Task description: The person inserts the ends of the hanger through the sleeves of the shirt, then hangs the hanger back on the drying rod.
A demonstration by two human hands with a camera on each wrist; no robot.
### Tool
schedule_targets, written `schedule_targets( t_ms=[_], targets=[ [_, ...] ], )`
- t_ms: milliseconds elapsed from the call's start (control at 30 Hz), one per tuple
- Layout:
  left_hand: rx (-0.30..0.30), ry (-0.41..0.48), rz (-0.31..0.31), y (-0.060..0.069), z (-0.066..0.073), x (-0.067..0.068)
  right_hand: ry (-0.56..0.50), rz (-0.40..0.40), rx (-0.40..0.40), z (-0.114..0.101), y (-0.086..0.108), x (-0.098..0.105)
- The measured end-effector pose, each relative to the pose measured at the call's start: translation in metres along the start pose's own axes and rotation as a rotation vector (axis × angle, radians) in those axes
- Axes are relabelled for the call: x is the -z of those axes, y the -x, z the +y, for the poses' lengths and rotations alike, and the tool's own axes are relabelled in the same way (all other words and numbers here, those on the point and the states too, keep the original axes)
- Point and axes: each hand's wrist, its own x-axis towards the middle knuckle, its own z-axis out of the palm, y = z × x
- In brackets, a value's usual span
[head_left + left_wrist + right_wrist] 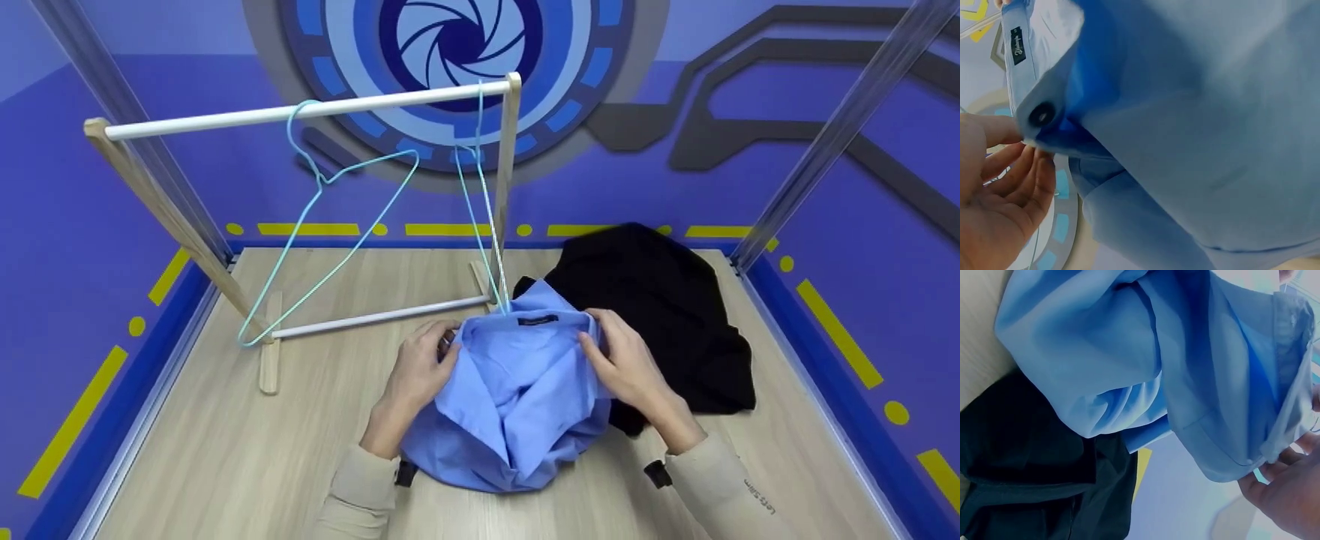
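A light blue shirt (502, 427) is bunched on the table, its neck opening raised between the two hands. My left hand (420, 360) pinches one side of the collar, beside a dark button (1042, 115) that shows in the left wrist view. On the opposite side, my right hand (626, 360) holds the collar edge between thumb and fingers. A black label (538, 320) faces up inside the neck. Just behind the collar, a light blue hanger (484, 202) hangs edge-on from the rack. Whether its lower end touches the shirt cannot be made out.
The rack (225, 120) has a white top bar and wooden legs, standing at the back left. A second light blue hanger (289, 247) hangs on its left half. To the right, a black garment (667, 322) lies crumpled, partly behind the shirt. Blue patterned walls enclose the table (202, 450).
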Motion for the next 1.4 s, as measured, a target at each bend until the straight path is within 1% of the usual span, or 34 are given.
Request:
schedule_targets(
  t_ms=[100,200,433,600,733,900,1000,1133,1267,1400],
  targets=[
    [0.018,0.038,0.012,-0.001,0.001,0.001,0.006,-0.002,0.006,0.003,0.0,0.0],
    [0.026,0.057,0.026,-0.001,0.001,0.002,0.005,-0.004,0.004,0.005,0.001,0.001],
    [-0.006,0.094,0.073,-0.002,0.001,0.002,0.038,-0.009,-0.024,0.011,0.005,0.001],
    [-0.008,0.102,0.078,-0.001,0.001,0.003,0.087,0.003,-0.04,0.015,0.006,0.0],
    [0.004,0.105,0.085,-0.001,0.002,0.003,0.127,-0.007,-0.076,0.016,0.008,0.003],
    [0.0,0.108,0.103,-0.001,0.002,0.003,0.142,-0.028,-0.137,0.012,0.01,0.007],
    [-0.002,0.112,0.102,-0.001,0.002,0.003,0.155,-0.01,-0.14,0.011,0.01,0.007],
    [0.001,0.112,0.099,-0.001,0.002,0.003,0.163,0.046,-0.118,0.011,0.008,0.006],
    [0.006,0.105,0.098,0.0,0.002,0.003,0.14,0.087,-0.089,0.01,0.006,0.006],
    [0.018,0.102,0.089,0.0,0.002,0.002,0.097,0.087,-0.086,0.01,0.005,0.005]
  ],
)
